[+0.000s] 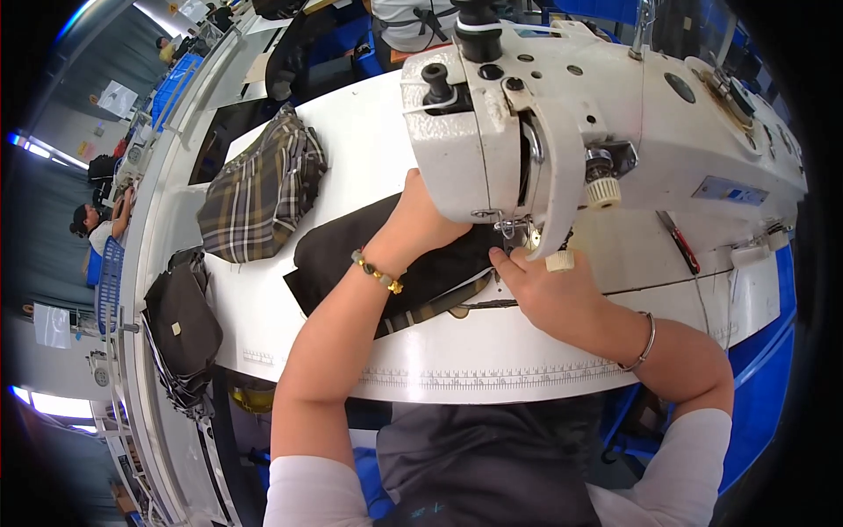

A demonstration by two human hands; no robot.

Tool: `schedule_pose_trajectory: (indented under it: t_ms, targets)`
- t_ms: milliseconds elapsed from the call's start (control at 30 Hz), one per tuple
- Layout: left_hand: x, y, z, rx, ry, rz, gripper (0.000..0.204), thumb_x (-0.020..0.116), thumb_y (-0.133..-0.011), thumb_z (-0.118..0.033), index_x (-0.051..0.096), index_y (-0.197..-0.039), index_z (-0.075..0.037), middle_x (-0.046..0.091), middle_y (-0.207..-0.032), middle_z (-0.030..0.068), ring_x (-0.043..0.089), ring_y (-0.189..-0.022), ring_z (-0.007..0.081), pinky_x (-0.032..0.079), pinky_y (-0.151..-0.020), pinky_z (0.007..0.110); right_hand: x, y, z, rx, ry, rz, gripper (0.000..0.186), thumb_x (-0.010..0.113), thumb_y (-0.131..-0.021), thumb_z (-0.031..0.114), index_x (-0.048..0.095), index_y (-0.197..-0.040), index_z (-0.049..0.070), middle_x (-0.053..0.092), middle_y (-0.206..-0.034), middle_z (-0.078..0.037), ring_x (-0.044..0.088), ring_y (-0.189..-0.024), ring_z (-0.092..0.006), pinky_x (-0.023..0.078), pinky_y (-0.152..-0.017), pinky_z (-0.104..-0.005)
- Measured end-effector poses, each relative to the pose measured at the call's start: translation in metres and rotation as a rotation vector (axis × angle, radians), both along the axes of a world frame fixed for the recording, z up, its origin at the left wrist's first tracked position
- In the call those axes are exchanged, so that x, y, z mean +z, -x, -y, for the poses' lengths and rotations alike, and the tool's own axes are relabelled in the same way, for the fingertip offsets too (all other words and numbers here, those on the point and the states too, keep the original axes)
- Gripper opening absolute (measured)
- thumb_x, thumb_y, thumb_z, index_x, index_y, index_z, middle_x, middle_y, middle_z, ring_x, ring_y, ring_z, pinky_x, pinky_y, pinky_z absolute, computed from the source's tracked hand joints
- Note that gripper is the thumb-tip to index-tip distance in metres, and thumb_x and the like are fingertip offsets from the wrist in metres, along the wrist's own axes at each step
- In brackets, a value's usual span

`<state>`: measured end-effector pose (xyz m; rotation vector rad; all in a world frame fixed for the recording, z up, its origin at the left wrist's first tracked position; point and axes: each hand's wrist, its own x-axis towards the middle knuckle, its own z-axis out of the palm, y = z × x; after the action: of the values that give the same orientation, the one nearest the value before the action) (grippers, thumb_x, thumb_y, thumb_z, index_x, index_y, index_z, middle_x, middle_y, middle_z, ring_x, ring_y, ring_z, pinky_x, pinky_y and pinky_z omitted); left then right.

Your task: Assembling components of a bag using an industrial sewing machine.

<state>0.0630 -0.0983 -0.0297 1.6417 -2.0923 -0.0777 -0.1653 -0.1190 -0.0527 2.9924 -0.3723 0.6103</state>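
Observation:
A white sewing machine (470, 132) stands over the table, with its presser foot (509, 230) down near a dark fabric piece (347, 250). The piece lies long and flat to the left of the needle, with a plaid strip (430, 309) along its near edge. My left hand (424, 224) rests on the dark fabric just left of the machine head, which hides its fingers. Close to the presser foot, my right hand (553, 290) has its fingertips together at the fabric's right end. A machine knob covers part of that hand.
A plaid fabric bundle (263, 189) lies on the table's left, with stacked dark pieces (183, 321) over its left edge. Red-handled snips (678, 241) lie right of the needle. A ruler scale (492, 378) runs along the front edge. Another person (101, 227) sits far left.

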Motion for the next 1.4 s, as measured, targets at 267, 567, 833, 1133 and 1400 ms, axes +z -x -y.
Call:
schedule_pose_trajectory:
  t_ms: [267,567,833,1133,1400]
  targets:
    - [0.001,0.001,-0.011,0.023,0.016,-0.077,0.034,0.073,-0.073,-0.011,0.072,-0.106,-0.014,0.071,-0.102,0.0089,0.065,-0.100,0.0309,0.050,-0.081,0.045,-0.004,-0.001,0.000,0.003,-0.018,0.034,0.049,0.064,-0.072,0.007,0.068,-0.120,-0.003,0.056,-0.059,-0.006,0.056,-0.048,-0.0259,0.045,-0.046,-0.0374]
    - [0.029,0.029,-0.083,-0.027,-0.139,0.156,0.051,0.067,-0.072,-0.002,0.065,-0.123,-0.004,0.065,-0.126,0.0101,0.060,-0.112,0.0283,0.050,-0.092,0.038,-0.008,-0.002,0.003,-0.007,0.003,0.022,0.052,0.065,-0.072,0.009,0.066,-0.122,-0.004,0.054,-0.053,-0.006,0.060,-0.049,-0.0244,0.046,-0.045,-0.0382]
    - [0.020,0.020,-0.070,-0.038,-0.015,0.225,0.041,0.065,-0.070,0.003,0.072,-0.109,-0.009,0.071,-0.103,0.0022,0.065,-0.090,0.0228,0.049,-0.080,0.035,0.004,-0.003,-0.010,0.062,-0.080,0.095,0.053,0.066,-0.072,0.014,0.067,-0.122,-0.003,0.058,-0.057,-0.002,0.061,-0.050,-0.0180,0.044,-0.043,-0.0331]
    - [0.006,0.023,-0.057,0.009,0.077,0.107,0.028,0.068,-0.067,-0.001,0.073,-0.093,-0.011,0.068,-0.075,0.0028,0.062,-0.067,0.0253,0.045,-0.068,0.035,0.013,0.007,-0.013,0.119,-0.184,0.007,0.048,0.061,-0.077,0.008,0.065,-0.121,-0.008,0.062,-0.063,-0.006,0.063,-0.055,-0.0184,0.046,-0.046,-0.0333]
    - [0.002,0.023,-0.054,0.023,0.082,0.045,0.016,0.079,-0.078,-0.014,0.068,-0.087,-0.006,0.065,-0.074,0.0084,0.062,-0.063,0.0300,0.047,-0.056,0.040,0.009,0.005,-0.017,0.047,-0.186,0.033,0.047,0.062,-0.076,0.008,0.065,-0.121,-0.008,0.063,-0.068,-0.007,0.064,-0.056,-0.0194,0.047,-0.046,-0.0319]
